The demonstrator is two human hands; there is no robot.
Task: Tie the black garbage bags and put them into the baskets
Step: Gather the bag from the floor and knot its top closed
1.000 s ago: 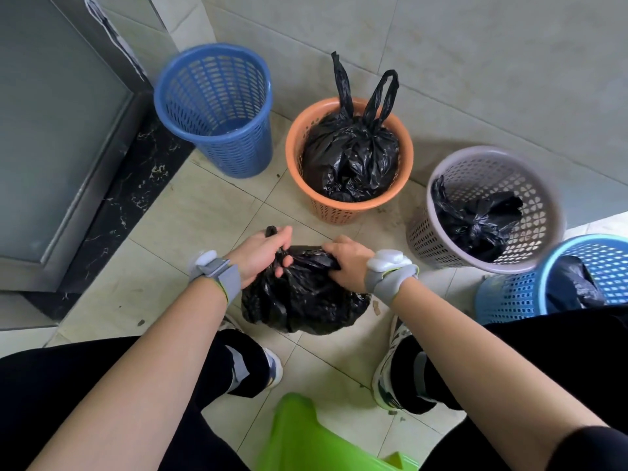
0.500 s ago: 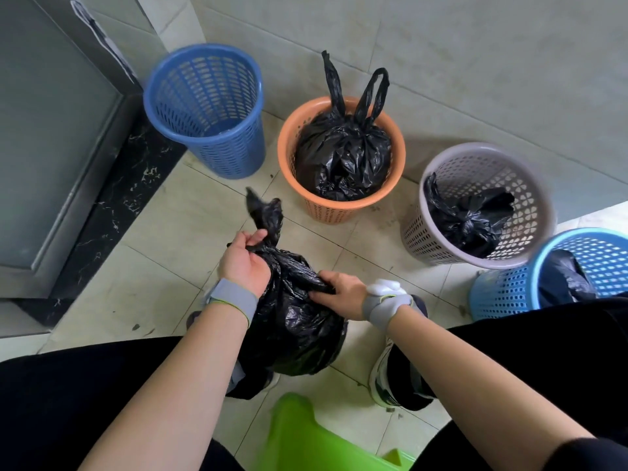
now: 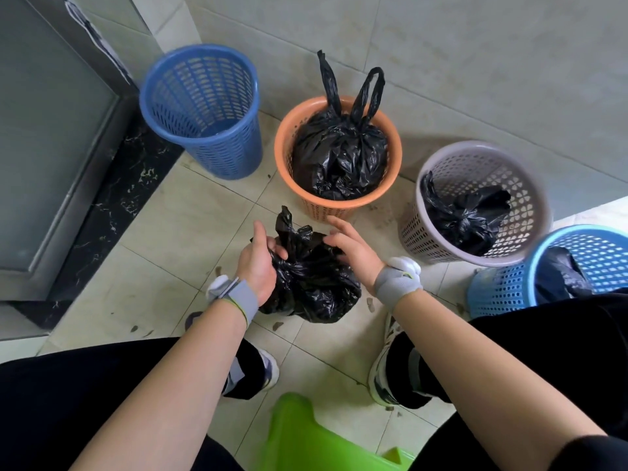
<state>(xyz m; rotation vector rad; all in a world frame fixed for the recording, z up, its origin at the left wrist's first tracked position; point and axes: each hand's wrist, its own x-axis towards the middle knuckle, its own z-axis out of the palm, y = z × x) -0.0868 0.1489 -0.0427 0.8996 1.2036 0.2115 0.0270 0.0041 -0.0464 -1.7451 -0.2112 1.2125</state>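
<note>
The black garbage bag (image 3: 312, 287) sits on the floor tiles just in front of the orange basket (image 3: 279, 144), between the two hands. The left hand (image 3: 258, 263) has its grip closed round the bag's gathered neck — the twisted top pokes up beside the thumb. The right hand (image 3: 351, 249) touches the bag's upper side, its grip spread, fingers loose. Inside the orange basket stands a tied bag (image 3: 339, 154). Left of that basket is a dark blue basket (image 3: 231, 158) — right of it, a lilac basket (image 3: 424, 232) holding a knotted bag (image 3: 465, 215).
</note>
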